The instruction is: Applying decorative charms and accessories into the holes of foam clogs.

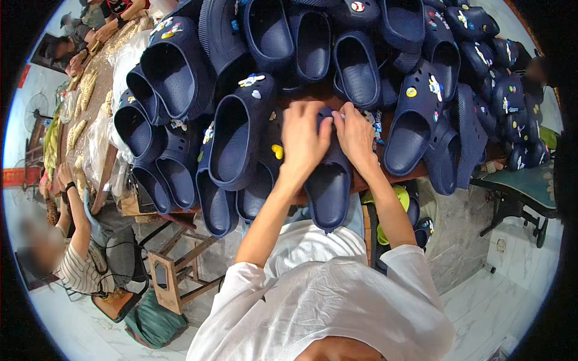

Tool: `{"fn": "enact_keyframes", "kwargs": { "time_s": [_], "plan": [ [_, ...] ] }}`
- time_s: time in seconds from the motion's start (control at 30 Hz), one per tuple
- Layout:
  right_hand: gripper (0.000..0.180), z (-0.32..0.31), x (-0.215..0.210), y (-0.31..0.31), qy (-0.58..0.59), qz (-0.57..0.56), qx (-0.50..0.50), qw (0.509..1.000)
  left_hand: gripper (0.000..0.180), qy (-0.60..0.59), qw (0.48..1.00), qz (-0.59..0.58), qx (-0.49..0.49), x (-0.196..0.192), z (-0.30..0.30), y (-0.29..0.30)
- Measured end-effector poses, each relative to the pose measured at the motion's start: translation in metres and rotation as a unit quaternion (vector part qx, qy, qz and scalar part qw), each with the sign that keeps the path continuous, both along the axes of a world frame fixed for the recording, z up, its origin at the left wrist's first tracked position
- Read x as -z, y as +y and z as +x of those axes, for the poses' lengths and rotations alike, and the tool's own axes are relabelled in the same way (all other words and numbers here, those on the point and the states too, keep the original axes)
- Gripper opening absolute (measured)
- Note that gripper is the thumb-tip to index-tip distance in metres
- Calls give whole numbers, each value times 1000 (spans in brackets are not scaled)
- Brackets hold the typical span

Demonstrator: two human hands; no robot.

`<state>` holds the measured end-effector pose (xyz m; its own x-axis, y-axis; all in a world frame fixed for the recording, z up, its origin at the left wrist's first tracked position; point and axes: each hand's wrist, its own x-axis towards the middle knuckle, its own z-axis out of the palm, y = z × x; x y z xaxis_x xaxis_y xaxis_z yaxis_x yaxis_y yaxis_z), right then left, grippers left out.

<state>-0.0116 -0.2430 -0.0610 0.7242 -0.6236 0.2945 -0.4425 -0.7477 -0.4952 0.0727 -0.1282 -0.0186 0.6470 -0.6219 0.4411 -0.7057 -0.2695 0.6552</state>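
Room: pale marble floor point(512, 301) under a long wooden bench point(102, 90) that runs from 10 o'clock across the top to 3 o'clock.
Far left: a seated person in a striped shirt point(81, 265) at 8 o'clock, one hand raised to the bench edge; more people bend over the bench near 11 o'clock.
Bench left end: pale small pieces point(84, 90) spread in rows, with clear plastic bags point(123, 66) just beside them.
Stool: a small wooden stool point(171, 271) stands on the floor at 7 o'clock, below the bench edge.
Clog pile: dark navy foam clogs point(241, 138) heaped from 10 o'clock to 2 o'clock, many with small coloured charms on the uppers.
Held clog: one navy clog point(328, 186) lies at the centre, heel end hanging over the bench edge toward the person, toe end under both hands.
Left hand: the left hand point(304, 141) lies palm down on the toe end of this clog, fingers curled over its upper and gripping it.
Right hand: the right hand point(355, 135) presses on the same toe end just beside the left, fingers bent and pinched together; whether a charm is between them cannot be told.
Right side: more navy clogs point(506, 102) stacked at 2 o'clock; a green-topped metal stand point(518, 186) sits at 3 o'clock.
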Motion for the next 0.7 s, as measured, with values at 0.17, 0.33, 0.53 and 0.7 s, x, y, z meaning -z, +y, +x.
{"fn": "enact_keyframes", "kwargs": {
  "time_s": [0.17,0.33,0.53,0.7],
  "plan": [
    [31,-6,-17,6,9,2,20,1000,61,100,992,77,-15,24,12,31],
    [52,8,-26,5,20,79,-75,994,86,193,980,54,1,26,-23,45],
    [72,33,-33,6,131,39,-113,984,95,166,981,97,22,29,-44,58],
    [59,37,-30,15,137,-10,-119,983,80,149,987,66,-13,44,-51,59]
  ]
}}
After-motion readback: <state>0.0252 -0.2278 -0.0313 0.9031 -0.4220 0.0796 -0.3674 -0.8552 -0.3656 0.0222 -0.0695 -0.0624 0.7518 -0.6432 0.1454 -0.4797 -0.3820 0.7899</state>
